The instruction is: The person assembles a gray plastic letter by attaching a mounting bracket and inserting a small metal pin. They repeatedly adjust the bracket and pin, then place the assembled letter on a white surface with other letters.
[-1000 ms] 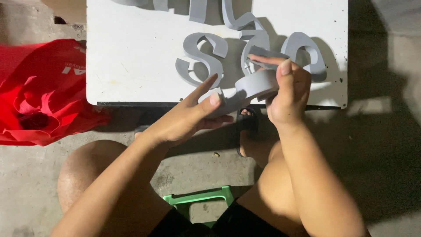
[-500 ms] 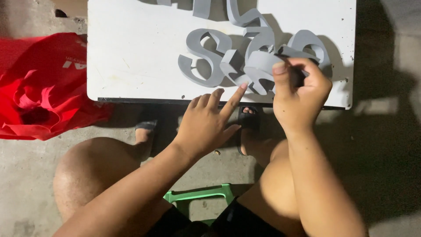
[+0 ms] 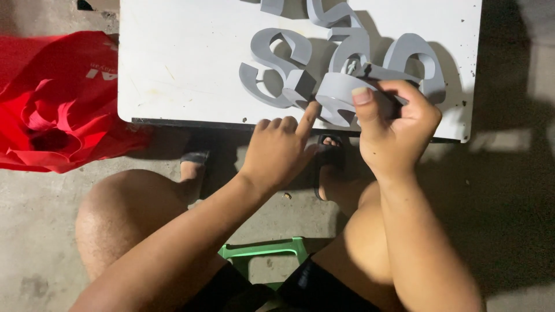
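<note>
Right hand (image 3: 399, 130) gripping grey letter (image 3: 341, 95), left hand (image 3: 280, 150) touching

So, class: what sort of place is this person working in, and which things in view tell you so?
Probably an informal sign-making spot at floor level: grey cut-out letters lie on a white board over a bare concrete floor, beside a red bag.

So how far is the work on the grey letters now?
Several grey letters already lie on the white board, looking shaped. In hand: the right hand grips a curved grey piece at the board's near edge, and the left hand puts its index fingertip on it. What is left for this piece cannot be seen. A red bag lies on the floor beside.
</note>
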